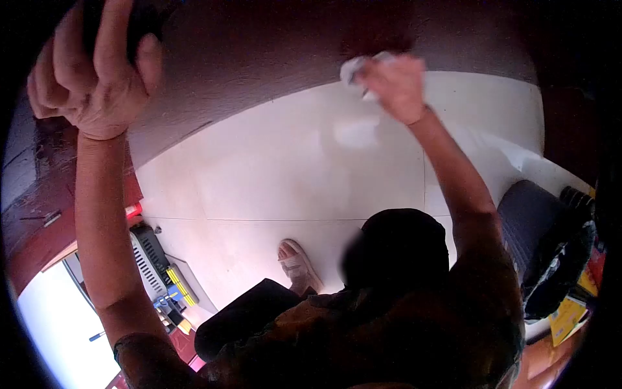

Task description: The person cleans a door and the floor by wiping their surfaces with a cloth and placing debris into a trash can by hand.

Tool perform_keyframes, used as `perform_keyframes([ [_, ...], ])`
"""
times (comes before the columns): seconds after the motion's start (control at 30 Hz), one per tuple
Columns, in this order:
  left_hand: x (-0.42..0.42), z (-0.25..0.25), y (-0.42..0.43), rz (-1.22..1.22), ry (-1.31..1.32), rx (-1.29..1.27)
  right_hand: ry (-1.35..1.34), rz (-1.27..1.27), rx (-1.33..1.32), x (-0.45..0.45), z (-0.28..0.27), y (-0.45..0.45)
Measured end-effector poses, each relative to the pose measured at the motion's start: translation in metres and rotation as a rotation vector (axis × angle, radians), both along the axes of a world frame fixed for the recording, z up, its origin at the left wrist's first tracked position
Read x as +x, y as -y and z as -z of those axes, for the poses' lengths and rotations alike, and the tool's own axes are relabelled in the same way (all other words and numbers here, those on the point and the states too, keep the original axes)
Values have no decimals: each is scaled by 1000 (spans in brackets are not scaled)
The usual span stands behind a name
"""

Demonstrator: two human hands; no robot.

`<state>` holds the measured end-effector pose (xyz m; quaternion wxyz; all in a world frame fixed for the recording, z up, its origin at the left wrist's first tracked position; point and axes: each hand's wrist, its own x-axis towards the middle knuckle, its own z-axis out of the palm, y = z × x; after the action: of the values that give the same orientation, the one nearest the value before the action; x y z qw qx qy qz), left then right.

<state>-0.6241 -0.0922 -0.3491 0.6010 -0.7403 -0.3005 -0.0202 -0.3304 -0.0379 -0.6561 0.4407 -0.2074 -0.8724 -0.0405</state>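
Observation:
My right hand (398,87), smeared by motion, is closed on a crumpled white cloth (352,69). The cloth is at a dark reddish-brown surface (272,45) that spans the top of the view; whether it presses on it I cannot tell. My left hand (100,78) is raised at the upper left, near the same brown surface. Its fingers are bent but apart, with the thumb held away, and nothing shows in them. Some of its fingertips run out of the frame or into shadow.
Pale floor tiles (291,168) lie below, with a sandalled foot (296,264) on them. A grey slotted crate (148,256) and yellow-and-blue items (178,288) stand at the left. At the right are a dark padded item (534,223) and a yellow packet (568,319).

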Motion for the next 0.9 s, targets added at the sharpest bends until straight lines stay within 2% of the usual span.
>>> perform_keyframes([
  [0.03,-2,-1,1,-7,-6,-6,-78,135,72,13,-39,-9],
  [0.1,4,4,1,-20,21,8,-262,239,212,11,-100,-19],
  [0.17,11,12,-7,14,89,31,-361,106,317,-21,-98,-26],
  [0.2,13,10,-7,28,94,25,-92,-58,-249,-30,-109,-16],
  [0.27,8,6,-7,25,58,39,118,-217,-260,-61,-89,-5],
  [0.3,6,4,-6,7,43,41,82,-212,300,-76,-43,2],
  [0.37,7,3,-5,-8,24,52,339,-332,201,-76,0,14],
  [0.47,11,1,2,-37,3,58,-14,-132,-315,-23,8,24],
  [0.5,13,1,2,-35,3,58,-243,-4,-339,4,10,16],
  [0.53,14,0,0,-29,4,65,-334,225,-417,35,7,10],
  [0.57,15,1,-3,-20,4,67,-584,398,-387,66,24,-10],
  [0.63,17,0,-2,-11,1,55,-825,938,-611,126,30,-39],
  [0.7,20,1,-1,-28,20,51,-1514,814,-740,152,1,-65],
  [0.77,18,0,0,-45,17,44,-1149,1087,-640,134,46,-90],
  [0.83,17,-2,-3,-26,4,44,-915,1172,-726,78,64,-76],
  [0.87,19,-3,-3,-18,4,37,-788,1259,-572,33,79,-60],
  [0.9,21,-2,-2,-12,5,28,-914,1051,-885,6,63,-32],
])
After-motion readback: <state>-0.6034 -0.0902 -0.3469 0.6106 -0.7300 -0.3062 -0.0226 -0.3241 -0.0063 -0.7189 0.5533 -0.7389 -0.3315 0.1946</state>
